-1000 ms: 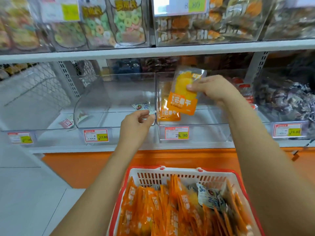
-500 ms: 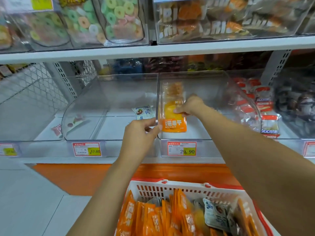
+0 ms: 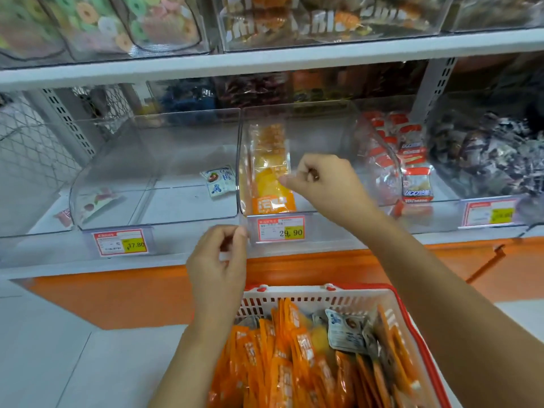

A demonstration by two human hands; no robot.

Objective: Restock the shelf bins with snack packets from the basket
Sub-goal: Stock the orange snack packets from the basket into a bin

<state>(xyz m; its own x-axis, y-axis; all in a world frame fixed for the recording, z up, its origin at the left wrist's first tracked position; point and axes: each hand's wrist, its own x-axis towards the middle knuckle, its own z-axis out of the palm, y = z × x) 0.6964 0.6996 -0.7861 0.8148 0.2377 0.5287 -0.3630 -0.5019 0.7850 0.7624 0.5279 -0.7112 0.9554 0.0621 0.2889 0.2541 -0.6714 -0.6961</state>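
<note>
Shelf, two near-empty clear bins, three price tags, one basket, two hands

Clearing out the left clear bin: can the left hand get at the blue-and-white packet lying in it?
Probably yes. The blue-and-white packet lies by the right wall of the left clear bin, whose top looks open, and the left hand is just in front of that bin's right corner.
</note>
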